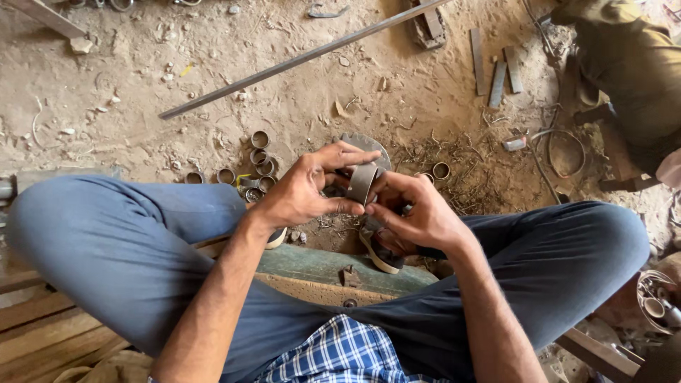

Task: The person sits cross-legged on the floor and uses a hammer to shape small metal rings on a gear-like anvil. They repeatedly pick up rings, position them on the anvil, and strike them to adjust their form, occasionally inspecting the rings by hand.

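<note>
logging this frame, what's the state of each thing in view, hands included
left hand: closed on the metal ring, fingers over its top
right hand: pinching the same ring from the other side
metal ring: held up between both hands, on edge
small rings: loose on the dirt, clustered, some touching
long metal bar: lying flat on the ground, slanted
flat metal strips: lying side by side on the dirt
round disc: flat on the ground, partly hidden by the hands
</note>
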